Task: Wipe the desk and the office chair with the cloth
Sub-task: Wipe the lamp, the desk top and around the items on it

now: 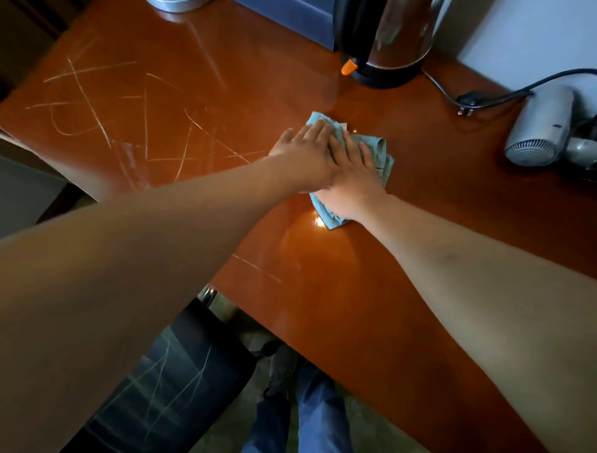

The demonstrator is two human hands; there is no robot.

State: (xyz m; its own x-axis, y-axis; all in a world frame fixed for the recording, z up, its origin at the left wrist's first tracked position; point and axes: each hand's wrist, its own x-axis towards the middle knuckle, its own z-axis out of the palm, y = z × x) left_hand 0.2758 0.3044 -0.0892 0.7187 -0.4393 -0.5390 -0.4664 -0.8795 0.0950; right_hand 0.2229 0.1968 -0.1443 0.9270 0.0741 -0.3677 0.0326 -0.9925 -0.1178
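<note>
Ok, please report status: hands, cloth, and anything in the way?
Both hands flat on cloth, pressing it to desk. Kettle just ahead; hair dryer at right.

No readable text, label, brand or number anywhere; only pale scratches on desk (135, 106).

Cloth (381, 155) mostly hidden under left hand (307, 158) and right hand (352, 177), only its edges showing. Kettle (391, 42) cut off by top edge, lid unseen. Grey vessel (176, 4) at top edge too cropped to identify. Hair dryer (539, 129) clipped at right edge, handle partly out of view. Chair (168, 381) under the worktop (403, 275) dark, blurred, perhaps scratched.
</note>
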